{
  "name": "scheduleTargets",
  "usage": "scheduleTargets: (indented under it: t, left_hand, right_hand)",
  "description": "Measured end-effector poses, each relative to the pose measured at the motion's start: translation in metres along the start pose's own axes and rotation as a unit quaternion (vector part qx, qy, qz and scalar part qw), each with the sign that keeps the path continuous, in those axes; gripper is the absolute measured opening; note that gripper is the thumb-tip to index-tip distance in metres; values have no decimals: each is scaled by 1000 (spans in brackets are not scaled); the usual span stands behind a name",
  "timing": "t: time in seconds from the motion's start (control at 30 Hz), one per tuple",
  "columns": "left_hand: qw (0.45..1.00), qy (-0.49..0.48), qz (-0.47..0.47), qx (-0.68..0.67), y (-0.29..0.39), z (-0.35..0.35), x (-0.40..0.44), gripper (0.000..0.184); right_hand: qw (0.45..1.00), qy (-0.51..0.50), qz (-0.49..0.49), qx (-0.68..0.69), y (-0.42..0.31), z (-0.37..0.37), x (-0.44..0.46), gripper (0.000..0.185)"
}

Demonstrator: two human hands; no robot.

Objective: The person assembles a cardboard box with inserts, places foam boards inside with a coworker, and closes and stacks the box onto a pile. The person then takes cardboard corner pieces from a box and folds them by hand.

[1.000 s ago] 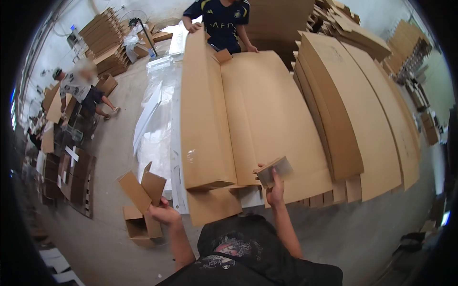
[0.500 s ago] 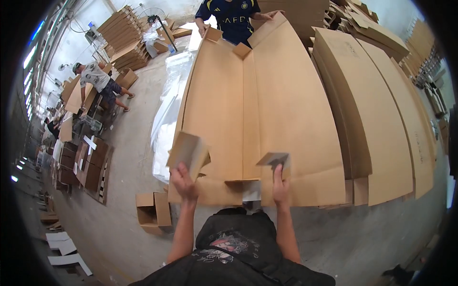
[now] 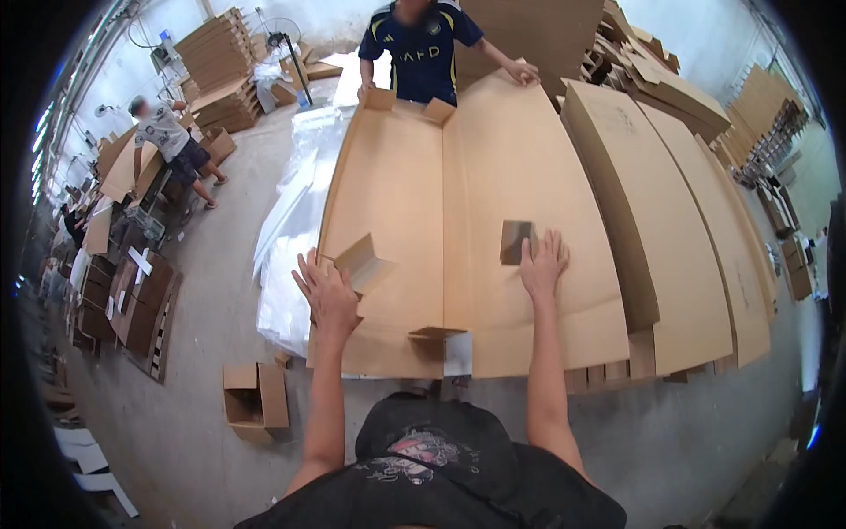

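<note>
With the clock face laid over the head view, the open carton (image 3: 397,194) fills the middle, its long panels running from 12 down to 6 and its crease just right of centre. The left hand (image 3: 330,298) is between 8 and 9, at the carton's near left edge, fingers spread, the folded piece (image 3: 364,263) right beside it; whether the hand touches that piece is hard to tell. At 3, the right hand (image 3: 544,264) is over the right panel, fingers spread, its thumb against the small piece (image 3: 515,242), whose inner face looks dark; whether the other fingers press on the panel cannot be told. A short flap (image 3: 436,333) sticks up at 6. At 12 a co-worker (image 3: 412,57) in a dark blue shirt stands at the far end, one hand on the panel's corner at 1, the other by the carton's upturned end flap (image 3: 379,99) at 11. Long flat cartons (image 3: 656,194) lie side by side from 2 to 4. Clear plastic (image 3: 298,229) covers a white pile along 9 to 10. On the floor (image 3: 198,353), between 7 and 8, sits an open box (image 3: 275,392). Farther out at 10, another person (image 3: 167,141) leans over cardboard.
</note>
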State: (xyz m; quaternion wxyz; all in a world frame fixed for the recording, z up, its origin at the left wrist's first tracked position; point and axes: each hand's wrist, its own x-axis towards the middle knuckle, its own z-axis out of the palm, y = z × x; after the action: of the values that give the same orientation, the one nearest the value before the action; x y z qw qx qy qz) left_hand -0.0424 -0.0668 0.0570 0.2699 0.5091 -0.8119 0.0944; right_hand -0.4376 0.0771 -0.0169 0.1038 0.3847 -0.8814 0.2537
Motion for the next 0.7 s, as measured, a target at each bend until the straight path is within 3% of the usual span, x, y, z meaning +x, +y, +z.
scheduleTargets:
  t: [0.07,0.13,0.23,0.37,0.4,0.43,0.53,0.6,0.63,0.7]
  left_hand:
    - [999,-21,-22,12,-23,30,-8,35]
    - [984,-134,-108,-40,-43,49,-15,43]
    - [961,-176,-181,-113,-90,81,-31,51]
    - [955,-194,-156,-159,-170,137,-74,53]
    - [956,-198,-140,-166,-175,137,-80,53]
    - [956,-201,-125,-175,-177,139,-81,52]
    - [946,-179,-135,-234,-173,134,-81,49]
    - [939,-166,-147,-263,-174,137,-81,48]
    - [936,-168,-147,-273,-176,140,-84,46]
    - [932,-170,-158,-277,-171,129,-88,44]
  right_hand:
    - [999,28,6,-31,6,11,2,54]
    - [999,14,44,17,4,14,6,59]
    - [991,51,95,74,15,45,0,69]
    - [969,-47,191,149,55,108,-7,76]
    - [875,-111,284,377,72,131,-16,75]
    - [717,-168,354,576,81,142,-25,75]
    - [675,-203,403,584,62,149,-67,66]
    - [586,-153,474,639,47,166,-88,63]
    - [589,-161,472,635,47,166,-87,63]
    - [513,-109,463,714,47,163,-90,58]
